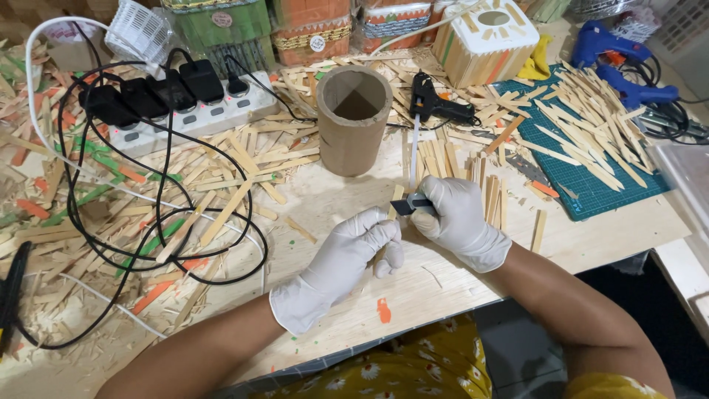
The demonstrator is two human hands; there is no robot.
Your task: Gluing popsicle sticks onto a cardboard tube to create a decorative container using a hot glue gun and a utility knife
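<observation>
- Head view: the right hand, gloved in white, is gripping a small dark cutter in closed fingers, low over the worktop.
- The left hand is pinching a thin wooden stick at its near end, fingers pressed together.
- The stick is lying with its long axis running away from the person, far tip pointing toward the cardboard tube.
- It is looking light, stiff and likely brittle; holding near the cut seems safest.
</observation>
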